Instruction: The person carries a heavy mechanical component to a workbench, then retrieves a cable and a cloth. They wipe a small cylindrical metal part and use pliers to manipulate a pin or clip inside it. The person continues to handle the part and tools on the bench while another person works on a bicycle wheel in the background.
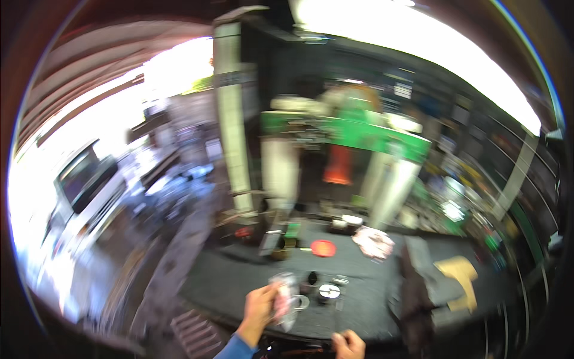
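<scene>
The picture is blurred by motion. My left hand (260,309) is raised over the near edge of a dark workbench (239,281) and grips a crumpled clear plastic bag (285,299) with something pinkish inside. My right hand (348,345) sits low at the bench's front edge with its fingers curled; whether it holds anything cannot be told. Just beyond the bag lie a small round silvery disc (329,291), a metal ring (302,302) and a small dark part (311,277).
A green and white press-like machine (353,131) stands behind the bench. On the bench are a red round object (323,248), a pale crumpled rag (373,242), a dark vise-like block (421,281) and brown cardboard (457,272). A white vehicle (84,197) stands outside at the left.
</scene>
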The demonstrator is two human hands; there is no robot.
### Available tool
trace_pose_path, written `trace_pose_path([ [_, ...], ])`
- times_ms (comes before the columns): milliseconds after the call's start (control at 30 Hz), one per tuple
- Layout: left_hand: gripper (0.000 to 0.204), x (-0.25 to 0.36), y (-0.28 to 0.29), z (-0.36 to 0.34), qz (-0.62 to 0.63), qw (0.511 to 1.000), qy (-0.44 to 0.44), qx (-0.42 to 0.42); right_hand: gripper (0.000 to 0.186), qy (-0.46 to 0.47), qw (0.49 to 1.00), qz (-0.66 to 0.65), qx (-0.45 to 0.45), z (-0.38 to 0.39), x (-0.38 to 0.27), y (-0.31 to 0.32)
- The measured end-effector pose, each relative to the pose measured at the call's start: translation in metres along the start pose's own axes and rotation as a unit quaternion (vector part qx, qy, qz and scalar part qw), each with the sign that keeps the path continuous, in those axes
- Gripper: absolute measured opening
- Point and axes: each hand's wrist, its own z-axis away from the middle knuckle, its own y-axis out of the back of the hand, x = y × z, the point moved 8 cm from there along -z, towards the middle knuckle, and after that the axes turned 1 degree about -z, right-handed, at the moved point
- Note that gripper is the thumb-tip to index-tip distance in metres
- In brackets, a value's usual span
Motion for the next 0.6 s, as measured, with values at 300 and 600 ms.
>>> trace_pose_path([
  [300, 0.034, -0.094, -0.045, 0.062, -0.023, 0.988, 0.076, -0.135, 0.03, 0.172, 0.975, 0.143, -0.008, -0.009, 0.025, -0.041],
  [600, 0.022, -0.065, -0.049, 0.045, -0.112, 0.979, 0.05, -0.162, 0.05, 0.063, 0.984, -0.136, -0.094, -0.028, 0.052, -0.013],
])
